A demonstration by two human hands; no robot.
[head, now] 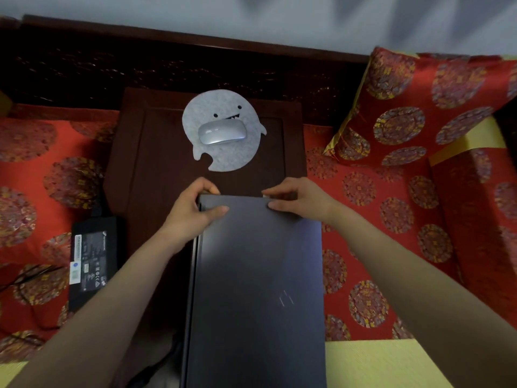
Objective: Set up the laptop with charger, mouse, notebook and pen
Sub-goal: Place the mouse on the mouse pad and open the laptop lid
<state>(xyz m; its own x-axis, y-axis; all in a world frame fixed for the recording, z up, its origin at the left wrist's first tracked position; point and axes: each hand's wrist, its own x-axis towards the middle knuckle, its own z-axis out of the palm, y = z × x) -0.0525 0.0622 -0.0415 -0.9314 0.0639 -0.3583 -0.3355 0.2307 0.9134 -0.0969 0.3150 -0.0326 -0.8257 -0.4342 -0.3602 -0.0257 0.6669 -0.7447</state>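
Laptop point(257, 289), closed, gripped at its far corners: left hand point(193, 211) and right hand point(293, 204) curl fingers over the edge. Mouse point(221, 132) lies at 12 o'clock, charger brick point(91, 261) at 9.

A dark wooden table point(156, 175) stands between red patterned cushions point(50, 169) below a pale wall point(251, 15).

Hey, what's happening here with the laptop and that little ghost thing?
A person is setting up a workspace on a small dark wooden table. Both the left hand and the right hand grip the far edge of a closed dark laptop. Beyond it, a silver mouse sits on a grey ghost-shaped pad. The black charger brick lies on the red cushion to the left.
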